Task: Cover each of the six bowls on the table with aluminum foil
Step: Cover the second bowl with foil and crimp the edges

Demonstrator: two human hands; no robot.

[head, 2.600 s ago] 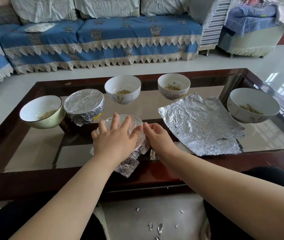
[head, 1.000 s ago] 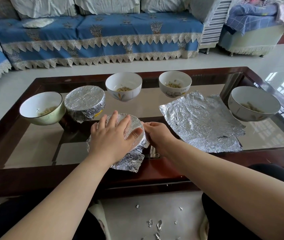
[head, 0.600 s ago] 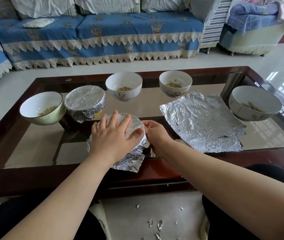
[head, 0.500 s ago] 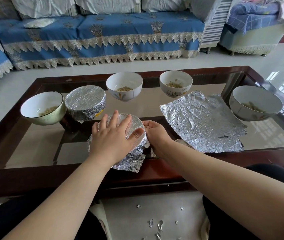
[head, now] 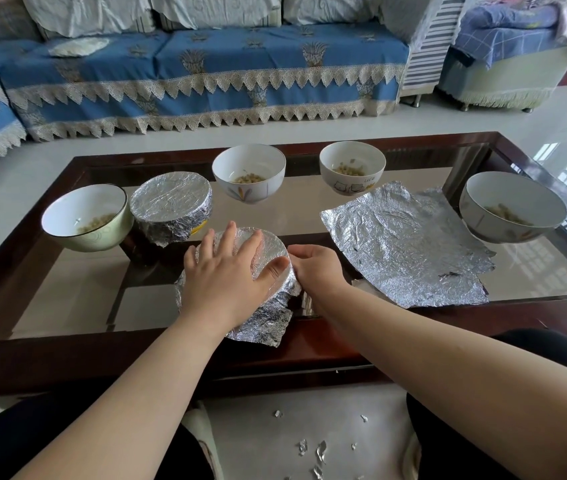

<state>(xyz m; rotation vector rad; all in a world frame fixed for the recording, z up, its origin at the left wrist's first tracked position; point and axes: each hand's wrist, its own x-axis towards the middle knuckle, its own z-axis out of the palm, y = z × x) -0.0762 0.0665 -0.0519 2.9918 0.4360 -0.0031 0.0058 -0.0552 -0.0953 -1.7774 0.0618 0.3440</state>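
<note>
Presently we find one foil-covered bowl [head: 171, 211] finished at ten o'clock, our flat left hand [head: 228, 275] and pinching right hand [head: 316, 271] crimping the second bowl [head: 268, 251], four uncovered.

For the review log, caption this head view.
Left hand flat on foil-topped bowl, right hand crimping its edge; four bowls uncovered.

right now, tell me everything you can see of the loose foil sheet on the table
The loose foil sheet is crinkled silver aluminium, roughly rectangular with ragged edges and a small tear near its front right corner. It lies mostly flat on the glass table, right of the hands, with no hand touching it. Its far right corner reaches the rightmost bowl.
</note>
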